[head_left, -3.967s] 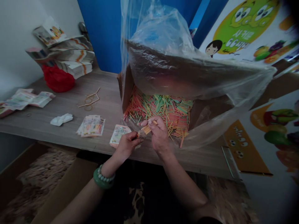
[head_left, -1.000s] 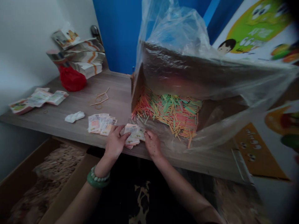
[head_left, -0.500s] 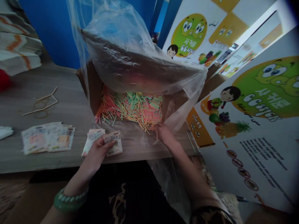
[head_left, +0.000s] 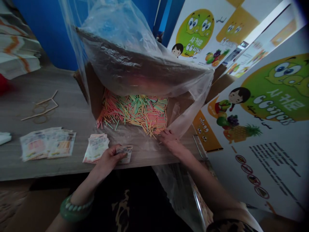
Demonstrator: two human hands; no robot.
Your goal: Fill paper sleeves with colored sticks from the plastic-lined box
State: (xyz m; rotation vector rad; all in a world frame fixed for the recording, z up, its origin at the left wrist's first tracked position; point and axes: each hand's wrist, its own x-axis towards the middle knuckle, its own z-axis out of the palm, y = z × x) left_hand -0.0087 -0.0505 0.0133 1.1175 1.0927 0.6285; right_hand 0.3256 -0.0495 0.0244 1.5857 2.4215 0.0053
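My left hand [head_left: 108, 158] grips a small printed paper packet [head_left: 125, 152] at the near edge of the wooden table [head_left: 72, 106], beside a small stack of like packets [head_left: 96, 147]. My right hand [head_left: 169, 139] rests fingers-down on the clear plastic liner at the front of the cardboard box [head_left: 93, 91], touching the edge of a heap of thin coloured sticks [head_left: 135, 111] in pink, green and orange. Whether its fingers pinch any sticks is unclear. A green bead bracelet sits on my left wrist.
A large clear plastic bag [head_left: 135, 48] billows over the box. More packets [head_left: 48, 145] lie fanned at left, with rubber bands and sticks [head_left: 41, 109] behind. Stacked paper [head_left: 16, 54] stands far left. Cartoon posters [head_left: 265, 96] cover the right.
My left hand has pulled one packet off the stack toward the table edge. My right hand has left the packets and reached right to the sticks; the view has swung right.
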